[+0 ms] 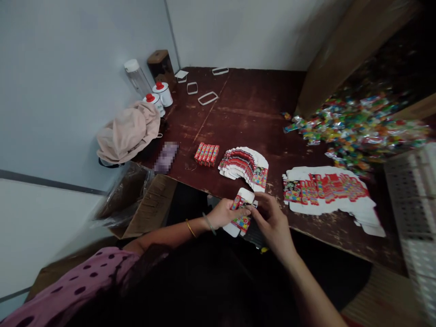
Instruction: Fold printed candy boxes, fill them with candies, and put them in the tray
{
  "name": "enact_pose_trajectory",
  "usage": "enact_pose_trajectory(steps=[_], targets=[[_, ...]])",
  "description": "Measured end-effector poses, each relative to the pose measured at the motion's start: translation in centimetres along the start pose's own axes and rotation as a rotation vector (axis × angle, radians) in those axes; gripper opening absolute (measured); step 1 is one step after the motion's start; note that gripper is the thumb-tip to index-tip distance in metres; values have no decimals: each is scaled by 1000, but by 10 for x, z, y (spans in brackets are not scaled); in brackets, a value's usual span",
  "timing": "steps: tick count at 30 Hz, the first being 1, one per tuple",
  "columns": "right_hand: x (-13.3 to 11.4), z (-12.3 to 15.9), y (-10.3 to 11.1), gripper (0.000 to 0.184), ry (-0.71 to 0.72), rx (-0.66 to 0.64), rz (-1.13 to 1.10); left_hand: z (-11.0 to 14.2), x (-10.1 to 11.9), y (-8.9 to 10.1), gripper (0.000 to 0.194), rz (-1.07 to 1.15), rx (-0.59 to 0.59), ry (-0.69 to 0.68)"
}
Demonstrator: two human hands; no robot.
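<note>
Between my two hands, just off the table's front edge, is a small printed carton, red with coloured pictures and white flaps. My left hand grips it from the left, thumb across its face. On its upper right side the thumb and fingers of my right hand pinch the carton's edge. Just beyond lies a curved fan of flat cartons on the table. Left of that fan stands a row of several closed red boxes. A longer spread of flat cartons lies to the right.
Wrapped candies spill from a large cardboard box at the right. A perforated white basket stands nearby. White bands, lidded mugs, a clear bottle and a pink cloth bag occupy the table's left side.
</note>
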State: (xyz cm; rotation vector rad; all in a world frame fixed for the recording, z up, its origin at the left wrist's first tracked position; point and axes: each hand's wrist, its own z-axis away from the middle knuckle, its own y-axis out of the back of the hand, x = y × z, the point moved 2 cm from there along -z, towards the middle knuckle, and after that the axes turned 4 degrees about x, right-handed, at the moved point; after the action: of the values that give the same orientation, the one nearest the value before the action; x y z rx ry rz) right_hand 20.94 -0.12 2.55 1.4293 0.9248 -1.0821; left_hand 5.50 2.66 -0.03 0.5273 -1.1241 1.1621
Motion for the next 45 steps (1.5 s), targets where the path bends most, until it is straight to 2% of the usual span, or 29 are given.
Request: enact_pose_trajectory(steps=[3,6,8,11,14,16,18,21,23,24,26,30,32,34,38,40,42,45], targets=[[15,26,-9,37,-135,102,-122,12,-7,0,49,-120,120,-190],[16,46,-9,27,-261,65,-260,30,-8,4,49,-210,58,-270],[15,53,-7,27,-405,-36,-419,42,-8,8,42,-256,-15,-235],[16,59,-10,26,-659,-252,-652,58,-6,10,36,-336,-99,-195],[18,57,-17,34,-790,-453,-717,70,-4,10,23,-400,-123,-177],[17,55,-22,47,-755,-552,-672,74,-5,11,22,-358,-74,-138],[14,52,-27,43,-595,-577,-539,73,-10,13,33,-216,-25,-43],[8,51,-31,22,-208,-461,-231,68,-25,17,66,31,20,201],[5,54,-33,21,-17,-386,-95,64,-34,20,66,135,46,320],[5,56,-35,24,24,-367,-61,63,-37,22,63,168,55,342],[4,58,-36,27,21,-342,-39,64,-39,25,58,225,36,340],[5,53,-40,25,-67,-331,-42,71,-35,29,57,279,-184,309],[4,50,-41,25,-77,-360,-38,74,-34,32,56,230,-246,293],[5,49,-39,25,-38,-369,-21,76,-35,36,56,208,-249,286],[9,56,-33,26,170,-434,41,79,-39,40,71,317,-241,329],[14,63,-36,29,229,-443,77,78,-39,39,71,314,-225,320],[17,69,-45,35,175,-369,42,73,-37,36,60,268,-160,249],[19,72,-63,63,-79,-261,-214,59,-25,38,42,253,136,47]])
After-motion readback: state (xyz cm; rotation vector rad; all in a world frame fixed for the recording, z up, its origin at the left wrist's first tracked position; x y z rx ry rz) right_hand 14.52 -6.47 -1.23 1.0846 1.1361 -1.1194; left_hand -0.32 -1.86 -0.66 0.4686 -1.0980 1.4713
